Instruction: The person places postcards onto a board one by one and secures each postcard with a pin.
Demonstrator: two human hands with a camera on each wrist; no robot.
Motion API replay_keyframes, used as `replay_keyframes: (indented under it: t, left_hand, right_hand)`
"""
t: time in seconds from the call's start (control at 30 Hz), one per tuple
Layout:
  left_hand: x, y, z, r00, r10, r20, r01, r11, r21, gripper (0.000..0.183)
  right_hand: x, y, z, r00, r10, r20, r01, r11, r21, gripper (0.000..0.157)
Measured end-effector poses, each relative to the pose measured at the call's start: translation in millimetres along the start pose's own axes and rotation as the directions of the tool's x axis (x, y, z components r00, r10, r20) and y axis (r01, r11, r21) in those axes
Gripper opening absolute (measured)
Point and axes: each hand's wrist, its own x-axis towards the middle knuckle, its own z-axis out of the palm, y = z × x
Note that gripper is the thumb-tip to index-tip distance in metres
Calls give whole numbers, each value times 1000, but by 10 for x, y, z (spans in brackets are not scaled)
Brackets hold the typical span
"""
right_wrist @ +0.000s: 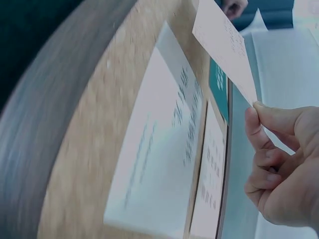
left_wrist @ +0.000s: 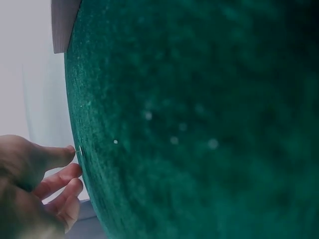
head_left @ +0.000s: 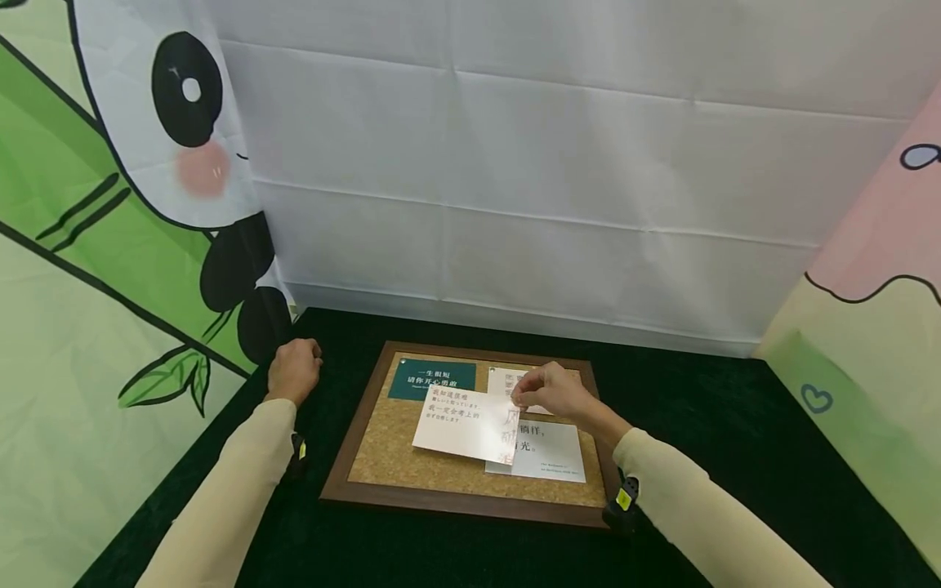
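A white card [head_left: 459, 420] with printed writing is pinched at one corner by my right hand [head_left: 555, 390], between thumb and index finger. It is tilted above a wood-framed cork board [head_left: 382, 474]. On the board lie a green card [head_left: 412, 384], a partly covered white card [head_left: 559, 457] and another white card [head_left: 503, 378] behind my right hand. My left hand [head_left: 294, 367] is at the dark green cloth left of the board. In the left wrist view its fingertips are at a small shiny thumbtack [left_wrist: 80, 150]; whether they pinch it is unclear.
Several more tiny shiny tacks [left_wrist: 148, 115] are scattered on the dark green cloth [head_left: 735, 457], some blurred. White fabric [head_left: 551, 163] hangs behind the table. Printed cartoon curtains stand on the left [head_left: 147, 327] and right [head_left: 845, 343].
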Motion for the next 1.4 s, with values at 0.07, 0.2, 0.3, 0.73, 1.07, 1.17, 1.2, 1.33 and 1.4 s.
replay_keyframes:
  t: [0.07,0.2,0.3,0.73,1.07,1.17,1.2,1.33,1.4]
  left_hand:
    - [5,9,-6,1000,0,13,0,1000,7,15]
    - [25,26,-23,999,-8,50,7,1000,17,17]
    - [36,35,-42,997,-17,70,16,1000,16,18]
    - [130,61,-96,982,-71,174,65,997,43,16]
    - [157,134,-139,986,-74,150,66,996,54,15]
    - [158,147,-124,988,-64,137,54,996,70,14]
    - [159,148,-116,989,-60,132,50,996,75,14]
    - [166,164,-85,993,-43,113,32,995,95,16]
    - [170,165,-75,994,-37,101,26,994,102,17]
  right_hand:
    - [51,-38,89,1000,4,16,-4,1000,3,10]
    - [127,-84,225,999,14,30,-14,1000,-11,9]
    - [174,-93,297,999,14,32,-13,1000,-21,8]
    - [342,-73,487,1000,-13,-15,9,978,-211,11]
    - [422,20,572,999,-4,-45,-11,949,-316,11]
    - [431,20,590,999,-9,-53,-8,948,-318,9]
    - [433,19,597,999,-9,-53,-8,949,-316,9]
    - [419,11,602,998,-21,-55,2,943,-334,8]
    - [407,8,591,998,-29,-53,8,932,-361,9]
